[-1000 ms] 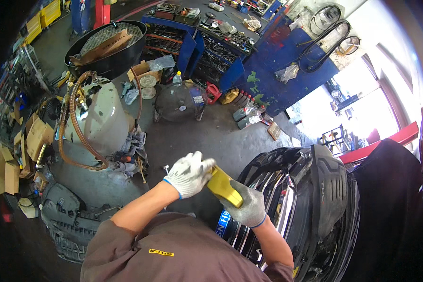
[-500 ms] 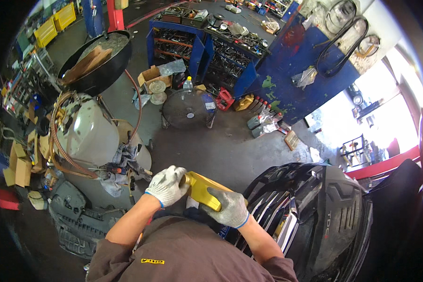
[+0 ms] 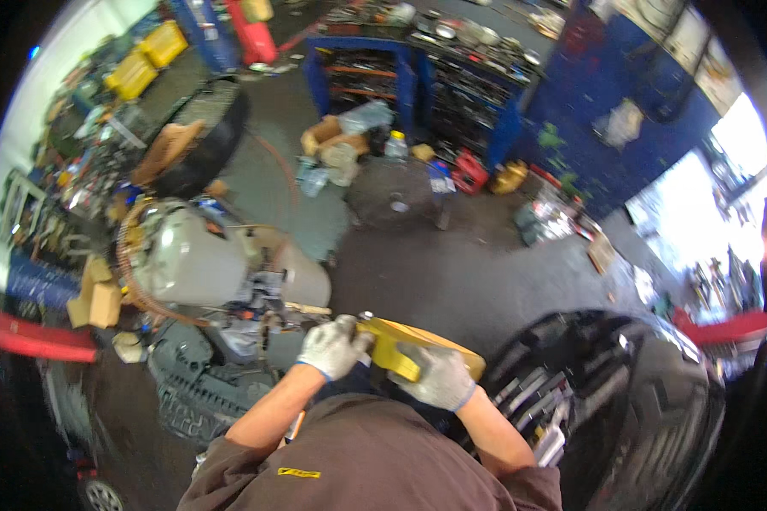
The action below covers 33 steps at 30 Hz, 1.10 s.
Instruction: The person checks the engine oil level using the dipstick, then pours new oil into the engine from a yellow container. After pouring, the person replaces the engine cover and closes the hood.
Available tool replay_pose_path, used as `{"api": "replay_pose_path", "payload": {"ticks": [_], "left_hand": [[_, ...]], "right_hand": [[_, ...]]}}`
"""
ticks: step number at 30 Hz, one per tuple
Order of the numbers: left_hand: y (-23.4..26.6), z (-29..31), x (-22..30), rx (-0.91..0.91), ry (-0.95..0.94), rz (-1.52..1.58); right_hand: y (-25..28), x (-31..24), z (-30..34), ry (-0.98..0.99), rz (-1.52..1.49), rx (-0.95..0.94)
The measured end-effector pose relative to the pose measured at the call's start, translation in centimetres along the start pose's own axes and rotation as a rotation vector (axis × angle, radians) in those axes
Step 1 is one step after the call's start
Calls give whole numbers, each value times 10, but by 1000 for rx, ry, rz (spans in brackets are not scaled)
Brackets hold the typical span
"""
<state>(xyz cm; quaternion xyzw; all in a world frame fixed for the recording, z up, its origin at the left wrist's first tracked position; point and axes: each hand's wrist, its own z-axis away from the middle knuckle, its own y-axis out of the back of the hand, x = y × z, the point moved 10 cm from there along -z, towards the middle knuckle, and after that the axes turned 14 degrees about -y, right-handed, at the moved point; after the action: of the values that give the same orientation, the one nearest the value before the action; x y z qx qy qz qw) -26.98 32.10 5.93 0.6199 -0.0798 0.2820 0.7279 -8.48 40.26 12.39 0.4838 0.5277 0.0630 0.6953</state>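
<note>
In front of my body a yellow oil jug (image 3: pixel 389 351) lies tilted on its side, its neck pointing up and to the left. My right hand (image 3: pixel 439 376), in a grey-white work glove, is wrapped round the jug's body. A white knit glove covers my left hand (image 3: pixel 331 347), whose curled fingers press together right beside the neck. Those fingers hide whatever they pinch; a cap cannot be made out. Just right of the jug is a black car front bumper (image 3: pixel 622 392) with a grille.
To the left stand a pale tank (image 3: pixel 187 255) with a hose and a black drain pan (image 3: pixel 200 157). A dark engine cover (image 3: pixel 183 366) lies on the floor. Ahead are a round black stool (image 3: pixel 392 194), a red jug (image 3: pixel 470 173) and blue tool cabinets (image 3: pixel 507 132).
The whole view has swung left, so surroundings appear farther right and blurred. Both hands stay at the jug. My left fingers have drawn in closer together beside its neck.
</note>
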Motion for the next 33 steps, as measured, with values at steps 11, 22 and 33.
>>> {"api": "replay_pose_path", "payload": {"ticks": [11, 22, 33], "left_hand": [[27, -23, 4, 175, -190, 121], [64, -21, -17, 35, -534, 182], [95, -16, -47, 235, -169, 125]], "right_hand": [[13, 7, -27, -71, -181, -22], [18, -37, -55, -90, -33, 9], [-3, -71, -50, -133, 81, 123]]}}
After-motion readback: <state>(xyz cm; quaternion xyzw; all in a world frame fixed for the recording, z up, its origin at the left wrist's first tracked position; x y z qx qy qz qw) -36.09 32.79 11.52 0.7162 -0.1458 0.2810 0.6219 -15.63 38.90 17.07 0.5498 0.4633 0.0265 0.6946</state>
